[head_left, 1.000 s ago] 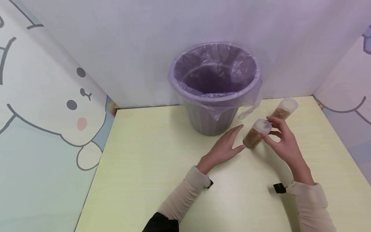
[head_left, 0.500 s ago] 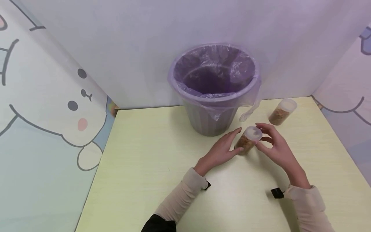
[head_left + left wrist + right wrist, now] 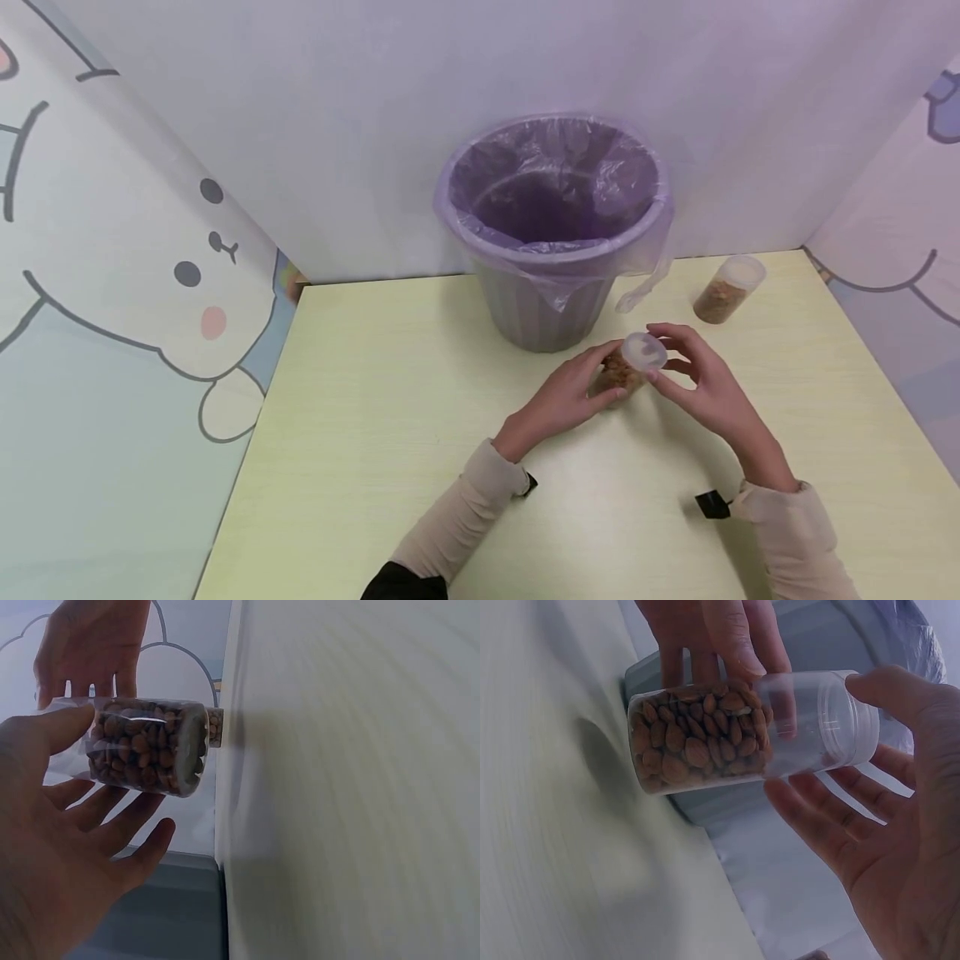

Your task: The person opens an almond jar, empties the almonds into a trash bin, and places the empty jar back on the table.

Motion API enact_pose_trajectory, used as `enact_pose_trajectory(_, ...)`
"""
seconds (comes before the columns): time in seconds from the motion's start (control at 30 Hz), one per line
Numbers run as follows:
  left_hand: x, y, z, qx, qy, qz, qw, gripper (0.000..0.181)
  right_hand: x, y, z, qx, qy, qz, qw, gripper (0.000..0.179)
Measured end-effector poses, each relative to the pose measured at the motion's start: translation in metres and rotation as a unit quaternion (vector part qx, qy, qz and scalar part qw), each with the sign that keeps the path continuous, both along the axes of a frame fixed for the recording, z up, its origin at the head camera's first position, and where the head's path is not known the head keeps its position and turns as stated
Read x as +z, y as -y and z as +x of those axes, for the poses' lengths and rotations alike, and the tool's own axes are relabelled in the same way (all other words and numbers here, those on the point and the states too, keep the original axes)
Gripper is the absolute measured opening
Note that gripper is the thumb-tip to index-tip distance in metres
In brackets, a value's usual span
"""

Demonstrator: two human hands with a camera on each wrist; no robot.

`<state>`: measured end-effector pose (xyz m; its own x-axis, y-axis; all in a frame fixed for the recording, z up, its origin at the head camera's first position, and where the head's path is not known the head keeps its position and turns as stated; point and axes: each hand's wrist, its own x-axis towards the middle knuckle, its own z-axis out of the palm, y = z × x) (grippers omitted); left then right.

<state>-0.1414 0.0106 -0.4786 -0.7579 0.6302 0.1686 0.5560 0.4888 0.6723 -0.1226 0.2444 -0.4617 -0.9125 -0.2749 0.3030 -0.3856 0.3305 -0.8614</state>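
A clear plastic jar point(image 3: 697, 739), partly filled with almonds, is tilted just above the table between both hands. My right hand point(image 3: 707, 385) holds it at the top, with the thumb on its translucent lid point(image 3: 861, 724) and the fingers along the far side. Around the jar's body is my left hand point(image 3: 561, 400), its thumb on one side and fingers on the other. In the left wrist view the almonds point(image 3: 139, 746) and the jar's base show toward the table. The lid is on the jar.
Behind the hands stands a grey bin point(image 3: 528, 308) lined with a purple plastic bag point(image 3: 637, 179). Another jar point(image 3: 722, 300) with brown contents stands on the table point(image 3: 360, 400) at the back right. Printed walls border the table.
The right hand has carried the jar left and toward the person, away from the other jar. The left hand, apart from the jar before, now grips its body.
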Motion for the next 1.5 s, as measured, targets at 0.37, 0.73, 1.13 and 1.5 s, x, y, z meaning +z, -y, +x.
enact_pose_trajectory(0.37,0.002,0.009,0.010,0.021,-0.032,0.042,0.9984,0.076,0.009,0.013,0.006,0.031,-0.001,-0.021,0.9993,0.065)
enact_pose_trajectory(0.73,0.002,0.016,0.015,0.035,-0.057,0.050,0.9965,0.074,0.012,0.025,0.009,0.037,-0.044,0.034,0.9978,0.065)
enact_pose_trajectory(1.13,0.001,0.024,0.021,0.049,-0.163,-0.020,0.9852,0.073,0.016,0.028,0.018,0.011,-0.092,0.161,0.9826,0.058)
enact_pose_trajectory(1.5,0.002,0.030,0.021,0.060,-0.253,-0.063,0.9636,0.074,0.020,0.035,0.022,0.000,-0.086,0.191,0.9778,0.051)
